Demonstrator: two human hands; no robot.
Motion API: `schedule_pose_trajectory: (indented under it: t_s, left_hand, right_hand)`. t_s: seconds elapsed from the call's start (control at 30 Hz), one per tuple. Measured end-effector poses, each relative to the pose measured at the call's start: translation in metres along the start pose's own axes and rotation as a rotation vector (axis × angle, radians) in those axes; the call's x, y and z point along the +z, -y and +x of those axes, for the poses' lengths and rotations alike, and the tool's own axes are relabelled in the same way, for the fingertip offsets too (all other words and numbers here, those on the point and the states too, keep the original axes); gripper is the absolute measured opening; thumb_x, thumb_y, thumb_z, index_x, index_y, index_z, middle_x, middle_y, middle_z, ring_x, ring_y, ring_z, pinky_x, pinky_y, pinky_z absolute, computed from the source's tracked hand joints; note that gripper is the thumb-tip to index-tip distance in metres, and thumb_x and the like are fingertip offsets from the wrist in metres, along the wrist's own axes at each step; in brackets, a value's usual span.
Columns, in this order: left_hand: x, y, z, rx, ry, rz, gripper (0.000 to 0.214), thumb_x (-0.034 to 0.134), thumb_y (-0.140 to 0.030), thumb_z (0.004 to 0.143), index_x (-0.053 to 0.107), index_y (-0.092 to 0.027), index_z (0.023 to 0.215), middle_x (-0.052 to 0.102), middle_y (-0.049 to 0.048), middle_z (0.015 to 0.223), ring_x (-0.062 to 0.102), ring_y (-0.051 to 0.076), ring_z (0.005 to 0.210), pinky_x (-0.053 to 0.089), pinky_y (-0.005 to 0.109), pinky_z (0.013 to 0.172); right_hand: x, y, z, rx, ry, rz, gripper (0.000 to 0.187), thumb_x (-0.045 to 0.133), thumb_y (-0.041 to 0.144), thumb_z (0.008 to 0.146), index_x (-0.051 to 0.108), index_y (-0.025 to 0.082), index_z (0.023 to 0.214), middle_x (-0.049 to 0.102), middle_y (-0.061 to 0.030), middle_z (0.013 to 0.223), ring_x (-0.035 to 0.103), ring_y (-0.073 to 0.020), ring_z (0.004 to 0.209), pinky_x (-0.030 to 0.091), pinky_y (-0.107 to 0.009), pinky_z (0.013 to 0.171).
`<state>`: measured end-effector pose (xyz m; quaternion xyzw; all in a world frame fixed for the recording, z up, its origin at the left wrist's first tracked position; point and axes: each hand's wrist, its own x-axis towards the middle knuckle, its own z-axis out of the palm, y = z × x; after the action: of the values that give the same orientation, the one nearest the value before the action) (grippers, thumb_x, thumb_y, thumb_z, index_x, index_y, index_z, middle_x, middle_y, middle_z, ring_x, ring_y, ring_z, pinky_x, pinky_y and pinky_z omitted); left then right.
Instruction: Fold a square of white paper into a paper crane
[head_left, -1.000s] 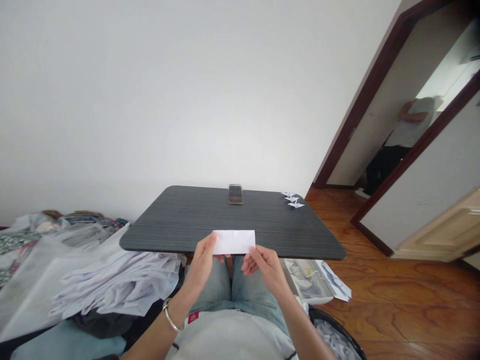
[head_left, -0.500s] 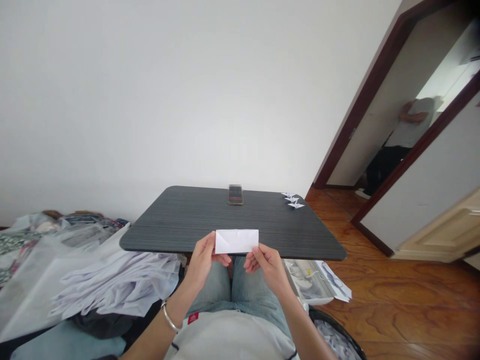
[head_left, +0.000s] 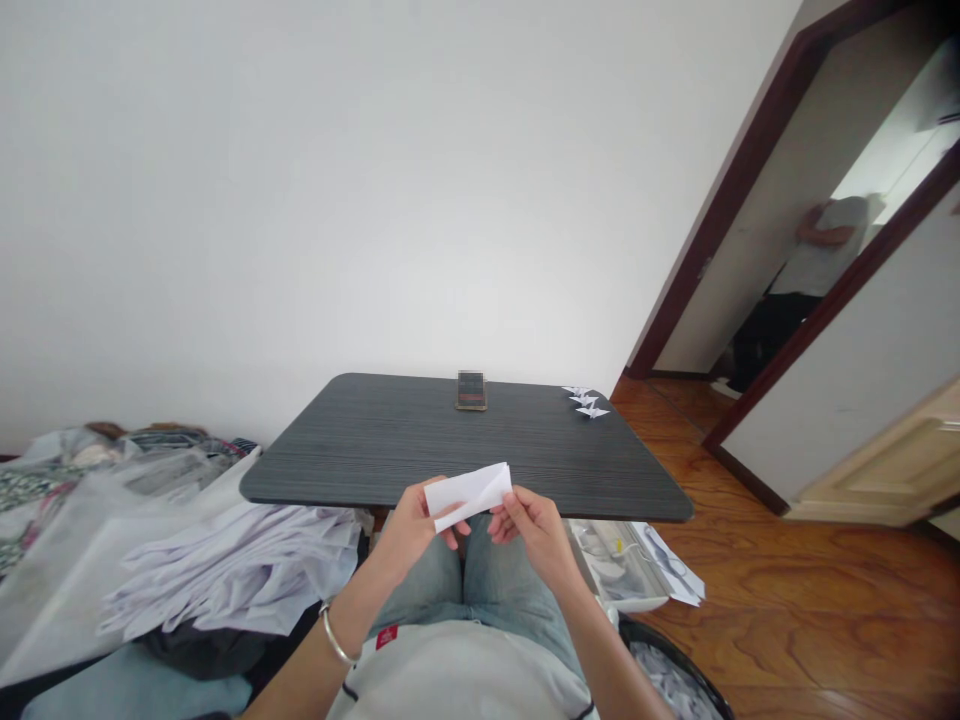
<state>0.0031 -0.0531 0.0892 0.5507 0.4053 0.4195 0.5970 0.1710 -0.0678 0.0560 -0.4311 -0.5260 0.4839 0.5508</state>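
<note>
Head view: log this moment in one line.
left hand: holding folded white paper | right hand: pinching its right end | origami cranes: tabletop's far right corner

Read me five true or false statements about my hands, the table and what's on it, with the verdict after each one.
1. The left hand and the right hand both hold the folded white paper. True.
2. The bracelet is on the right arm. False: the bracelet is on the left arm.
3. Small pointed paper shapes sit toward the far right corner of the table. True.
4. The table is white. False: it is dark grey.
5. The dark device stands at the table's left end. False: the dark device is near the middle of the far edge.
</note>
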Motion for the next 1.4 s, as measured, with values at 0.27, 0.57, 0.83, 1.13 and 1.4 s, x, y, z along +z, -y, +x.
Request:
schedule_pose_trajectory:
  t_s: [0.27,0.57,0.83,1.13,1.4]
  left_hand:
    - [-0.007,0.007,0.003,0.159,-0.165,0.254,0.018,0.066,-0.028,0.066,0.054,-0.015,0.065,0.052,-0.0044,0.054,0.046,0.01,0.049,0.032,0.018,0.045]
    - [-0.009,0.015,0.005,0.202,-0.193,0.177,0.022,0.064,-0.034,0.071,0.056,-0.014,0.072,0.056,-0.0028,0.061,0.05,0.011,0.054,0.036,0.02,0.049]
    - [-0.011,0.015,0.008,0.175,-0.154,0.096,0.018,0.066,-0.029,0.067,0.064,-0.014,0.077,0.066,0.003,0.073,0.059,0.016,0.066,0.042,0.023,0.059]
    - [-0.021,0.016,0.009,0.426,-0.355,0.247,0.006,0.065,-0.016,0.064,0.07,-0.018,0.066,0.067,0.008,0.092,0.058,0.022,0.087,0.038,0.025,0.063]
    - [-0.019,0.019,0.008,0.443,-0.346,0.047,0.003,0.066,-0.018,0.067,0.068,-0.017,0.067,0.064,0.0065,0.09,0.059,0.019,0.083,0.044,0.025,0.068]
  right_hand:
    - [-0.003,0.004,-0.001,-0.017,-0.079,0.051,0.043,0.052,0.055,0.079,0.058,0.019,0.101,0.063,0.0003,0.062,0.061,-0.0153,0.051,0.047,-0.023,0.044]
    - [-0.004,-0.005,0.001,0.115,0.08,0.058,0.036,0.066,0.043,0.071,0.062,0.015,0.094,0.066,0.0009,0.055,0.062,-0.014,0.045,0.047,-0.021,0.042]
    - [-0.003,0.0,0.001,0.024,0.014,0.031,0.027,0.065,0.041,0.073,0.064,0.016,0.082,0.066,-0.0007,0.061,0.06,-0.0125,0.049,0.046,-0.02,0.044]
    - [-0.003,-0.002,0.003,-0.166,-0.097,-0.019,0.013,0.061,0.029,0.075,0.069,0.02,0.079,0.066,-0.0049,0.085,0.06,-0.0184,0.073,0.049,-0.026,0.06]
    - [-0.006,0.002,0.003,-0.049,-0.212,0.13,0.025,0.056,0.041,0.08,0.067,0.019,0.084,0.063,-0.0034,0.08,0.058,-0.0153,0.066,0.048,-0.023,0.052]
